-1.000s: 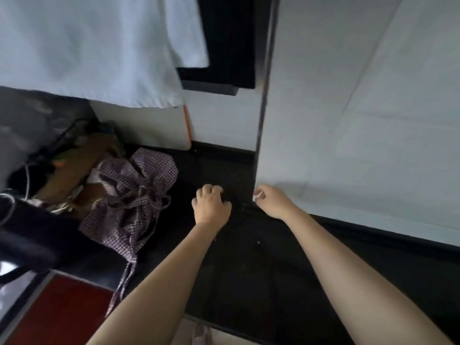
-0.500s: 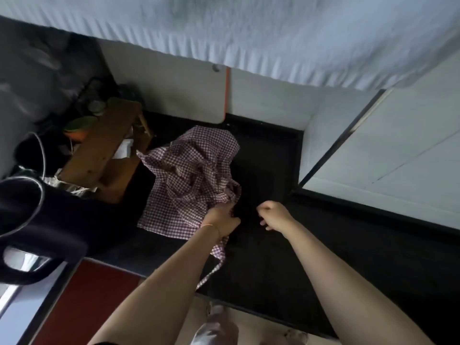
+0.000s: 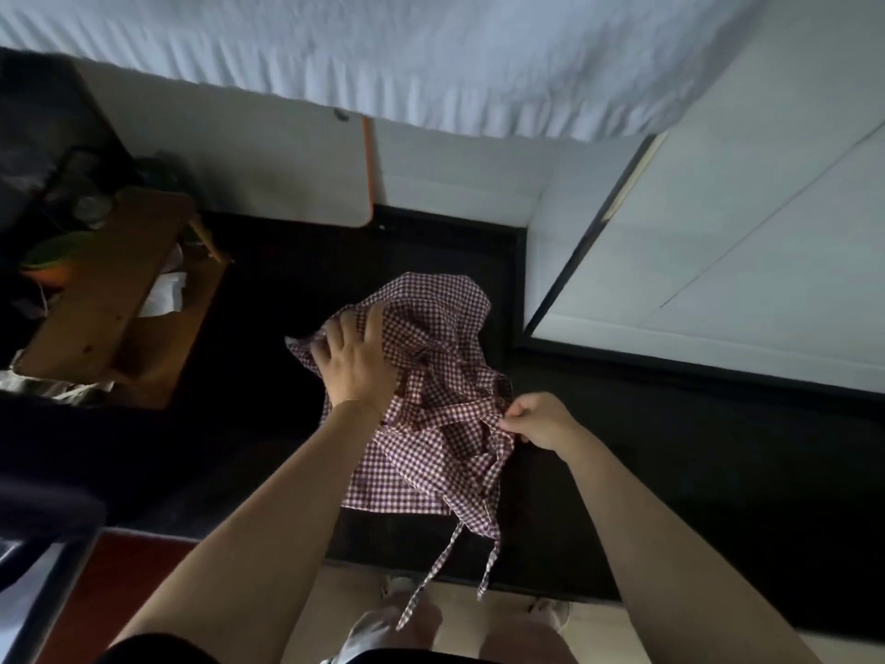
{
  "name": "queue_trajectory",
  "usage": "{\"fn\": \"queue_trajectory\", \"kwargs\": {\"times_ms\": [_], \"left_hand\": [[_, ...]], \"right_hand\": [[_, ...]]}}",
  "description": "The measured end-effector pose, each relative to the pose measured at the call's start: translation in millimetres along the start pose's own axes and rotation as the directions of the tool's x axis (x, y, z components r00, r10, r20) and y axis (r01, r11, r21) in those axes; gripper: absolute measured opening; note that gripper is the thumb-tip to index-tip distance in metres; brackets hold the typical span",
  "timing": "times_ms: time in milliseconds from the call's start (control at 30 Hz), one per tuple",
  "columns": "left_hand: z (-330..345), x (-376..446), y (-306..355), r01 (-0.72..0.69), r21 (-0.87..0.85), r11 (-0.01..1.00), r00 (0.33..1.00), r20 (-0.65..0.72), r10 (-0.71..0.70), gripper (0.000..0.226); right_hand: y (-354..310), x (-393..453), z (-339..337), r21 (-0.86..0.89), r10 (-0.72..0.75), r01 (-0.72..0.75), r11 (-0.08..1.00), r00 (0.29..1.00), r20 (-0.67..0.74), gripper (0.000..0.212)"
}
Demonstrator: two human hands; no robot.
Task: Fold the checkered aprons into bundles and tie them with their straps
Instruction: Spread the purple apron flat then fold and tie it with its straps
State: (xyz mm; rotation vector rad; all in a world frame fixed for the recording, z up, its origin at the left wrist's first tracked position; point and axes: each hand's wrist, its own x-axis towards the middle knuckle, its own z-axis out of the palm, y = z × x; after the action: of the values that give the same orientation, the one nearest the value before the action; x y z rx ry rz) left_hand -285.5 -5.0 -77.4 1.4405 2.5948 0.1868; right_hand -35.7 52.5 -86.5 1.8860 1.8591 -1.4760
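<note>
the crumpled red-and-white checkered cloth apron (image 3: 431,404) has been dragged from the clutter to the middle of the dark table (image 3: 268,289). left hand (image 3: 357,359) presses it with spread fingers; right hand (image 3: 538,419) now pinches a strap, so folding can likely start.

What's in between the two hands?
In the head view, crumpled folds of the checkered apron span the gap: the left hand rests on its upper left part, and the right hand pinches fabric at its right edge.
</note>
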Motion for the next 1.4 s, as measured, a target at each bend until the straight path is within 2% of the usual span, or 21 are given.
{"fn": "queue_trajectory", "kwargs": {"times_ms": [167, 200, 267, 333, 433, 467, 500, 567, 633, 667, 767, 867, 933, 1000, 1067, 1100, 1133, 1200, 1267, 1333, 1400], "left_hand": [[-8.2, 5.3, 16.5, -0.068, 0.018, 0.998, 0.995, -0.071, 0.069, 0.037], [-10.3, 3.9, 24.4, -0.103, -0.042, 0.994, 0.993, -0.066, 0.101, 0.034], [-20.1, -4.1, 42.7, -0.170, -0.177, 0.970, 0.985, -0.021, 0.168, 0.034], [-36.2, -11.8, 63.7, -0.199, -0.340, 0.919, 0.973, 0.042, 0.226, 0.034], [-64.4, -19.3, 91.3, -0.174, -0.575, 0.800, 0.954, 0.102, 0.281, 0.034], [-72.6, -20.7, 99.5, -0.198, -0.604, 0.772, 0.947, 0.086, 0.310, 0.034], [-79.0, -22.5, 107.1, -0.218, -0.624, 0.750, 0.941, 0.070, 0.332, 0.032], [-89.7, -26.6, 123.6, -0.230, -0.676, 0.700, 0.937, 0.042, 0.347, 0.024], [-96.8, -29.5, 134.2, -0.246, -0.698, 0.673, 0.927, 0.034, 0.374, 0.023], [-101.8, -32.7, 148.2, -0.278, -0.684, 0.674, 0.908, 0.042, 0.417, 0.028], [-95.0, -23.7, 153.1, -0.244, -0.550, 0.799, 0.862, 0.254, 0.438, 0.049], [-83.7, -43.8, 197.9, -0.339, -0.208, 0.918, 0.863, 0.320, 0.391, 0.030], [-73.5, -58.3, 227.0, -0.394, -0.165, 0.904, 0.862, 0.276, 0.426, 0.031], [-61.7, -76.0, 259.5, -0.376, -0.266, 0.888, 0.875, 0.215, 0.435, 0.028], [-45.7, -90.8, 288.6, -0.330, -0.322, 0.887, 0.921, 0.099, 0.378, 0.025], [-35.7, -98.5, 300.6, -0.305, -0.329, 0.894, 0.938, 0.061, 0.342, 0.024], [-26.2, -105.6, 309.5, -0.275, -0.315, 0.908, 0.951, 0.046, 0.304, 0.027], [-3.3, -122.6, 319.4, -0.184, -0.252, 0.950, 0.975, 0.076, 0.209, 0.044], [22.5, -140.1, 329.4, -0.096, -0.121, 0.988, 0.982, 0.148, 0.114, 0.061], [49.8, -153.1, 335.6, -0.027, -0.030, 0.999, 0.959, 0.283, 0.035, 0.081], [74.5, -163.2, 336.5, -0.013, -0.011, 1.000, 0.909, 0.416, 0.017, 0.092]], "right_hand": [[38.4, -13.7, -25.9, -0.222, 0.189, -0.276, 0.935, 0.919, -0.345, 0.015], [38.9, -16.3, -27.2, -0.218, 0.152, -0.271, 0.937, 0.882, -0.446, 0.020], [27.8, -20.4, -26.8, -0.112, 0.018, -0.093, 0.989, 0.843, -0.537, 0.022], [9.2, -25.8, -29.2, 0.031, -0.102, 0.130, 0.991, 0.886, -0.453, 0.037], [-16.4, -38.9, -32.4, 0.051, -0.218, 0.234, 0.971, 0.952, -0.214, 0.087], [-21.0, -42.0, -32.8, 0.037, -0.231, 0.240, 0.970, 0.959, -0.165, 0.093], [-22.6, -45.5, -34.2, 0.023, -0.238, 0.243, 0.970, 0.963, -0.128, 0.087], [-21.7, -52.5, -43.6, 0.013, -0.240, 0.242, 0.970, 0.967, -0.084, 0.051], [-15.0, -59.2, -54.4, 0.114, -0.213, 0.229, 0.967, 0.968, -0.133, 0.028], [-3.7, -66.5, -70.2, 0.196, -0.185, 0.225, 0.954, 0.962, -0.200, 0.025], [17.8, -77.8, -99.4, 0.529, -0.003, 0.205, 0.824, 0.934, -0.357, 0.015], [76.2, -96.4, -153.9, 0.712, 0.170, 0.207, 0.670, 0.892, -0.419, 0.008], [106.9, -105.9, -184.2, 0.766, 0.241, 0.207, 0.608, 0.872, -0.427, 0.009], [139.2, -117.3, -218.1, 0.823, 0.372, 0.271, 0.500, 0.791, -0.486, 0.019], [173.0, -123.2, -253.7, 0.860, 0.562, 0.348, 0.374, 0.653, -0.509, 0.032], [190.4, -123.5, -268.6, 0.853, 0.642, 0.330, 0.404, 0.562, -0.522, 0.043], [205.9, -121.4, -280.0, 0.829, 0.684, 0.241, 0.505, 0.475, -0.554, 0.054], [230.6, -112.6, -289.3, 0.606, 0.550, 0.022, 0.795, 0.395, -0.736, 0.072], [252.5, -95.1, -286.7, 0.157, 0.188, -0.107, 0.982, 0.405, -0.895, 0.073], [261.0, -81.4, -274.2, -0.215, -0.156, -0.034, 0.976, 0.580, -0.800, 0.059], [263.5, -73.2, -257.7, -0.371, -0.350, 0.163, 0.914, 0.781, -0.517, 0.047]]}}
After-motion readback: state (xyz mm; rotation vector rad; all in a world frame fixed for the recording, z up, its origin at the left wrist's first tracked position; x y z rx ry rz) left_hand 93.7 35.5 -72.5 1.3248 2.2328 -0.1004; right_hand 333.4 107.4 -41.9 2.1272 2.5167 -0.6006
